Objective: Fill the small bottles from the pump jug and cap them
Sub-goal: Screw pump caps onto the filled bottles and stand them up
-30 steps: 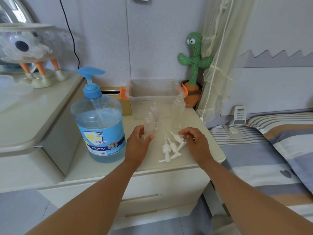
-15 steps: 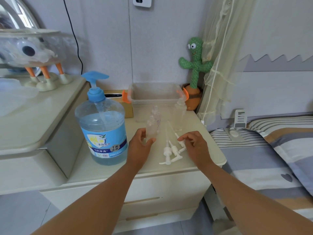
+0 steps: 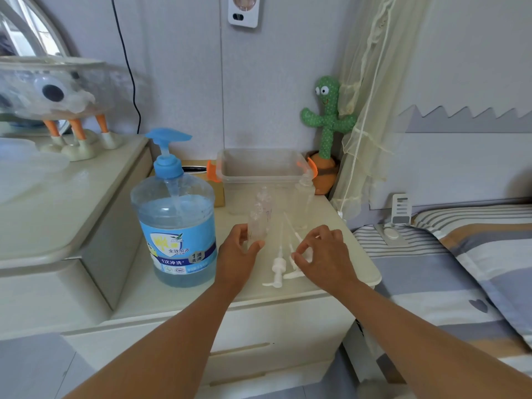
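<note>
**Head view.** Your left hand (image 3: 234, 256) grips a small bottle (image 3: 257, 223) low on its clear body, with the thumb on the near side and the fingers wrapped behind. The bottle is upright, and its base is hidden by your thumb.

Your right hand (image 3: 325, 254) is over the pump caps (image 3: 277, 269) with its fingers curled. Thumb and forefinger tips are close together at one cap, but you cannot tell whether they pinch it. The white caps lie on their sides on the nightstand (image 3: 184, 298), between your two hands, with their tubes pointing away from you.

The pump jug (image 3: 175, 226) stands upright to the left of your left hand, near it but apart. It is partly filled with blue liquid and has a blue pump head on top.

A second small bottle (image 3: 266, 197) stands just behind the held one. A taller bottle (image 3: 304, 197) stands further right. Both are in front of the clear bin (image 3: 247, 180). A cactus toy (image 3: 326, 119) stands at the back right corner, beside the bin.
</note>
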The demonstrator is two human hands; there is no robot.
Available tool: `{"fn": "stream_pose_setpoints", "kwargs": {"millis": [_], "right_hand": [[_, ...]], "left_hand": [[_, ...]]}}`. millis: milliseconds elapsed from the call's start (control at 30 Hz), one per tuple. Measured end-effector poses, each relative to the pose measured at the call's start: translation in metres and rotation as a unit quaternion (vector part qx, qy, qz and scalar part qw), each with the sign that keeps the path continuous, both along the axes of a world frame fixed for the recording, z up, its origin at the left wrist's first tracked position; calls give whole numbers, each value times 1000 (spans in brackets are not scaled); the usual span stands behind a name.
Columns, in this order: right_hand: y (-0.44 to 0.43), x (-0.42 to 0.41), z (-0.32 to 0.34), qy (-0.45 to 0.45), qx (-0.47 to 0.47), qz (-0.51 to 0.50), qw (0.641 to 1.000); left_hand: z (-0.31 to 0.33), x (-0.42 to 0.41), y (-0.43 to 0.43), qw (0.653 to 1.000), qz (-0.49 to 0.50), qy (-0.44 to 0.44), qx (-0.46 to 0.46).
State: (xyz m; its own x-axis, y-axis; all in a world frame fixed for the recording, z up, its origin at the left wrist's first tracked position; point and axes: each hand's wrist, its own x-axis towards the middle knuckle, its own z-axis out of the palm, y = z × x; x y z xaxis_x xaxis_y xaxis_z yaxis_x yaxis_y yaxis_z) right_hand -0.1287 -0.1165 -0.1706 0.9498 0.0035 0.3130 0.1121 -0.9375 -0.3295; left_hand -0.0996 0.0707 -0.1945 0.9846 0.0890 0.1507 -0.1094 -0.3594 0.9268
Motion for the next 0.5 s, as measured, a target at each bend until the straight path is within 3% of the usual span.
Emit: {"fn": "stream_pose_setpoints", "kwargs": {"millis": [233, 500], "right_hand": [[8, 0, 7, 58, -88, -40, 994], [4, 3, 25, 51, 44, -44, 997]], "left_hand": [[2, -1, 2, 1000, -5, 2, -9], [3, -2, 3, 999, -13, 0, -29]]}}
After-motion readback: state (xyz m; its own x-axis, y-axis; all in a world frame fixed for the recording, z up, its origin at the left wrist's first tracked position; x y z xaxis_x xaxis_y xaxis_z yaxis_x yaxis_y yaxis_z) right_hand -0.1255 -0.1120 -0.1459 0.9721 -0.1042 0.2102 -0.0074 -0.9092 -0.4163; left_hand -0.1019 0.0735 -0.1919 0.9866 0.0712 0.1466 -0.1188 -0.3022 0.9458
